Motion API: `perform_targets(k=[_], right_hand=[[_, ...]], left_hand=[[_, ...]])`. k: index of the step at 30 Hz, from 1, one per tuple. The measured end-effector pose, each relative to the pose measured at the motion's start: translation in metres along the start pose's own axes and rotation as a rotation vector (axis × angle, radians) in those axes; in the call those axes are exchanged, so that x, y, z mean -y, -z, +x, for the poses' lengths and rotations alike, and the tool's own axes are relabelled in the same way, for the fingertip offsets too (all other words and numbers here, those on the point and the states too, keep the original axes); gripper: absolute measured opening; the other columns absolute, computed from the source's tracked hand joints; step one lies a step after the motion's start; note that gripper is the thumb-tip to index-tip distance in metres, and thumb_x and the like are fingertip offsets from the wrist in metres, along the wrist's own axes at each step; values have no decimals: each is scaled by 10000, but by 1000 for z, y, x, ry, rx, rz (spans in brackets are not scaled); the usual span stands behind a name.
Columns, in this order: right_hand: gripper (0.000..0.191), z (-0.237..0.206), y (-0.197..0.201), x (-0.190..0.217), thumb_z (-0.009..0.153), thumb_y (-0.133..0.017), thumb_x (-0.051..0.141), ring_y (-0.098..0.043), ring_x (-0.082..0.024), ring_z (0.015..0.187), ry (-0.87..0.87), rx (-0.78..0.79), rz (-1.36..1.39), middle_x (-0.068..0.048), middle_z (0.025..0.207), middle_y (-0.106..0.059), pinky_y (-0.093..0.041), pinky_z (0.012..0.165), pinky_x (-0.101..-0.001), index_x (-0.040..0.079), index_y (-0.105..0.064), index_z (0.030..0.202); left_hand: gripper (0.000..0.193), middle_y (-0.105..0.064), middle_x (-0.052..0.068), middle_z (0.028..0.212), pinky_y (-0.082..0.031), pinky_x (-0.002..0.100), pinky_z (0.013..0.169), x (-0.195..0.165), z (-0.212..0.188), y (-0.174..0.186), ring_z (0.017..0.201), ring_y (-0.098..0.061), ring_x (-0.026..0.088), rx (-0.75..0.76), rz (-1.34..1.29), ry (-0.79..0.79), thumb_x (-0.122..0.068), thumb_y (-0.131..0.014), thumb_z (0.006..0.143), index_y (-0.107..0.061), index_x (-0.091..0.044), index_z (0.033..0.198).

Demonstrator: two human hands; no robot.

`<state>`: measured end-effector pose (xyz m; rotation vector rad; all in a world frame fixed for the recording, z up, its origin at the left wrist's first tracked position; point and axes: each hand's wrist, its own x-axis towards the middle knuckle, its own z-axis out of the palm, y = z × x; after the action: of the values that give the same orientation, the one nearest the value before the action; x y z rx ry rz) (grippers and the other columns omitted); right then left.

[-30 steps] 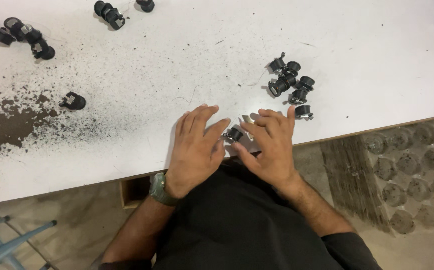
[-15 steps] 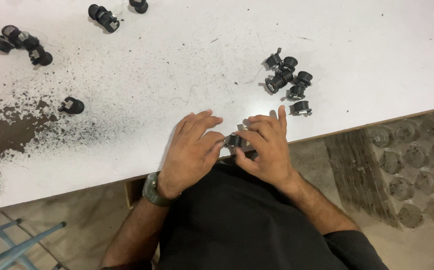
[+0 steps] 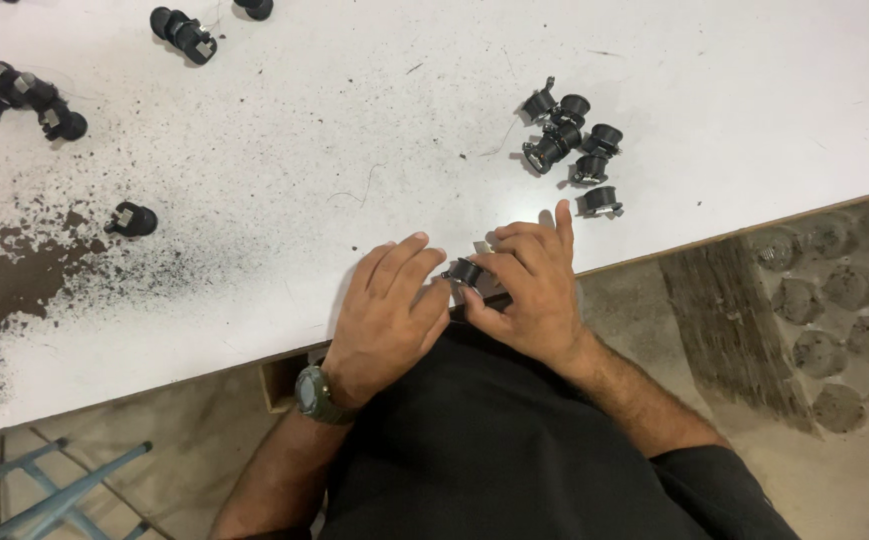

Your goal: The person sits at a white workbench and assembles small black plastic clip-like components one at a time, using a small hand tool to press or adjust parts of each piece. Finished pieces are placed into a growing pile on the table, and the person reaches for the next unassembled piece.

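Left hand (image 3: pixel 386 312), right hand (image 3: pixel 527 290) meeting at table (image 3: pixel 354 120) near edge, together pinching small black plastic part (image 3: pixel 464 271); cluster of similar parts (image 3: pixel 572 145) lying just beyond right hand.

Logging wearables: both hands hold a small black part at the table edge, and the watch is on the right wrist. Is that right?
Not quite. The head view shows the watch on the left wrist. Left hand and right hand do hold the black part at the table edge.

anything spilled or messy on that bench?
Yes: dark gritty powder is spilled over the left side of the white table, densest at the left edge and thinning toward the centre. One small black part sits in it. A few thin stray strands lie nearby.
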<state>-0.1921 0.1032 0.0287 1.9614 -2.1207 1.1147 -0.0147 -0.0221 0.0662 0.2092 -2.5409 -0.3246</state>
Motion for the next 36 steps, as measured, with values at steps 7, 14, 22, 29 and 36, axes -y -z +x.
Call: perform_targets(k=[7, 14, 22, 29, 36], right_hand=[[342, -1, 2, 0, 775, -864, 221, -571, -283, 1184, 27, 9, -2, -81, 1030, -584, -101, 1271, -662, 71, -713, 1043], [368, -1, 4, 1, 775, -869, 211, -558, -283, 1208, -15, 26, 16, -72, 1026, -576, -90, 1274, -655, 79, -716, 1083], [305, -20, 2, 4, 850, -812, 27, -632, -293, 1192, 90, -113, 170, -63, 1036, -591, -243, 1291, -608, 90, -668, 1111], [358, -32, -20, 7, 841, -766, -80, -685, -279, 1116, 33, -173, 261, -99, 1024, -675, -279, 1268, -575, 57, -602, 1128], [356, -29, -17, 5, 835, -775, -96, -685, -268, 1123, 74, -123, 204, -69, 977, -660, -276, 1272, -569, 59, -617, 1113]], left_hand=[[174, -650, 108, 1211, -529, 420, 893, -7, 11, -9, 1115, -635, 266, -53, -73, 173, -96, -768, 856, -674, -45, 993], [137, -681, 42, 927, -541, 349, 634, -8, 4, -6, 775, -682, 224, -41, -209, 399, -82, -736, 846, -651, -68, 952], [132, -638, 53, 796, -503, 374, 553, -15, 1, -21, 642, -631, 231, -117, -256, 446, -80, -736, 827, -610, -68, 864], [158, -624, 54, 783, -511, 397, 600, -19, -3, -30, 686, -627, 245, -136, -286, 428, -76, -739, 813, -583, -65, 839], [135, -621, 64, 804, -517, 394, 635, -18, -6, -34, 715, -629, 246, -143, -339, 424, -43, -710, 817, -583, -57, 861]])
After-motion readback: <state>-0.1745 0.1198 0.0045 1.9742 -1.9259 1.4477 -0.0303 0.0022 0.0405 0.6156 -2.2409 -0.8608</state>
